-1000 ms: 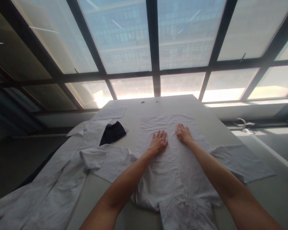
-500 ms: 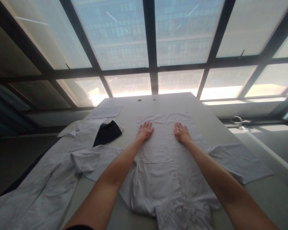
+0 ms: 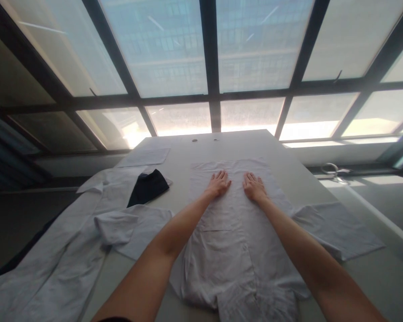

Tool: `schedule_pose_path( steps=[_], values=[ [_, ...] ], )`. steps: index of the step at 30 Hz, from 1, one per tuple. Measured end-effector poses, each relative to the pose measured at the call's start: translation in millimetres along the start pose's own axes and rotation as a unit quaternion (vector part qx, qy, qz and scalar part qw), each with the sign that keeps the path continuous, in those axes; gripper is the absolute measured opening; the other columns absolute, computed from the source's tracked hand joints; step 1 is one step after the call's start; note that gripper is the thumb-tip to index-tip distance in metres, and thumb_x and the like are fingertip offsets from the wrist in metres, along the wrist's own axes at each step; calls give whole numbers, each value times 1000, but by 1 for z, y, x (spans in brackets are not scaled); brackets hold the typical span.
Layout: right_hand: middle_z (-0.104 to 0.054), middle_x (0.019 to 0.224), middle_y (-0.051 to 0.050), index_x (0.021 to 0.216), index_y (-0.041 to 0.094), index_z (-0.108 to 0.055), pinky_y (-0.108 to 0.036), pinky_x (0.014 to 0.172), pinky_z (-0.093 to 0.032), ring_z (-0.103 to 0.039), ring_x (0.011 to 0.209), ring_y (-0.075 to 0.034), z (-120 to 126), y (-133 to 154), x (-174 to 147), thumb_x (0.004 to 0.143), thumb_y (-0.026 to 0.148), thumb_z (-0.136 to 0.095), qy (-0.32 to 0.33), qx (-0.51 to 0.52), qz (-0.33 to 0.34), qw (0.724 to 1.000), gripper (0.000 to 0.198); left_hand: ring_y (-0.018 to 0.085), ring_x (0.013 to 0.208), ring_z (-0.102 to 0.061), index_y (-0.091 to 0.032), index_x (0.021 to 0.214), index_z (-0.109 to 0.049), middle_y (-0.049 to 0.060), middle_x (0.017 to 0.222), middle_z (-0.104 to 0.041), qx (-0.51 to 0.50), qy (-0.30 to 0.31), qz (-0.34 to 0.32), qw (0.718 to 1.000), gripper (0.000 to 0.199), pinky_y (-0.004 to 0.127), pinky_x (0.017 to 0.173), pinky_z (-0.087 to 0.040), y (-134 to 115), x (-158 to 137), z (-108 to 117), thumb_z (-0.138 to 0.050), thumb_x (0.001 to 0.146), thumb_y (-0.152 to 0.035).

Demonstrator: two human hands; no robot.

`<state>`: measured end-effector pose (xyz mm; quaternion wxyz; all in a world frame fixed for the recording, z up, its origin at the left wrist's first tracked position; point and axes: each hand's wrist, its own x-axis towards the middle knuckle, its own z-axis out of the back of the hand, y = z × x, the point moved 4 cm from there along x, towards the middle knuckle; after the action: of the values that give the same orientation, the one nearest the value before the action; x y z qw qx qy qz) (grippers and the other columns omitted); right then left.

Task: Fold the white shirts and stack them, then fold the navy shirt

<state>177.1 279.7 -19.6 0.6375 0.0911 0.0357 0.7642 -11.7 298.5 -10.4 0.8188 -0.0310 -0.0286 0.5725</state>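
A white button-front shirt (image 3: pixel 223 250) lies spread on the white table (image 3: pixel 245 145), its hem toward the window and its bunched collar end closest to me. My left hand (image 3: pixel 218 183) rests flat on the upper middle of the cloth, fingers stretched forward. Just right of it, across the button line, my right hand (image 3: pixel 254 185) also lies flat with its fingers out. Neither hand grips the fabric. One sleeve (image 3: pixel 339 230) reaches out to the right, and the other side's cloth extends left, partly behind my left forearm. Creases run through the near part.
Another white garment (image 3: pixel 63 241) is draped along the table's left side, with a dark folded cloth (image 3: pixel 148 188) beside it. A flat white piece (image 3: pixel 146 156) lies at the far left corner. Windows (image 3: pixel 174 49) stand behind the table. A ring-shaped object (image 3: pixel 329 168) is at the right.
My left hand has slid right across the shirt, closer to the button line and my right hand. The right hand stays in place.
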Motion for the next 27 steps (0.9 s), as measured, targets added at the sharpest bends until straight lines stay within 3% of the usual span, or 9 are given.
schedule_pose_path(
  steps=[3, 11, 18, 22, 27],
  values=[
    [-27, 164, -10, 157, 14, -32, -49, 121, -16, -22, 151, -22, 2, 0, 0, 102, 33, -23, -3, -2, 0, 1000, 59, 25, 153, -16, -17, 158, -26, 10, 166, -20, -9, -3, 18, 1000, 64, 51, 122, -14, 2, 13, -3, -19, 104, -49],
    [-26, 165, -9, 157, 16, -31, -50, 122, -14, -20, 151, -23, 0, -2, 1, 102, 35, -22, 5, 1, -3, 1000, 59, 29, 153, -14, -29, 159, -25, 1, 168, -17, -17, 11, 64, 998, 61, 56, 121, -14, 42, 53, 7, -18, 103, -52],
    [-24, 165, -9, 158, 15, -30, -50, 122, -14, -20, 151, -23, 0, -3, 1, 102, 35, -22, 5, -4, -3, 1000, 61, 34, 153, -10, -33, 160, -23, -2, 168, -14, -28, 22, 91, 995, 62, 63, 119, -10, 51, 68, 12, -18, 102, -53],
    [-26, 165, -9, 158, 14, -31, -50, 122, -15, -21, 151, -23, 2, -1, 0, 102, 36, -22, 5, -5, -5, 1000, 60, 34, 154, -8, -28, 160, -26, 2, 168, -14, -28, 21, 88, 996, 61, 65, 119, -8, 33, 62, 16, -19, 103, -48],
    [-26, 165, -11, 158, 14, -29, -52, 121, -15, -20, 151, -25, 4, 0, -4, 102, 36, -22, -4, -14, 7, 1000, 61, 29, 153, -15, -22, 158, -29, 6, 166, -22, -33, -37, -12, 999, 62, 58, 121, -16, -27, 29, 6, -23, 103, -49]
  ],
)
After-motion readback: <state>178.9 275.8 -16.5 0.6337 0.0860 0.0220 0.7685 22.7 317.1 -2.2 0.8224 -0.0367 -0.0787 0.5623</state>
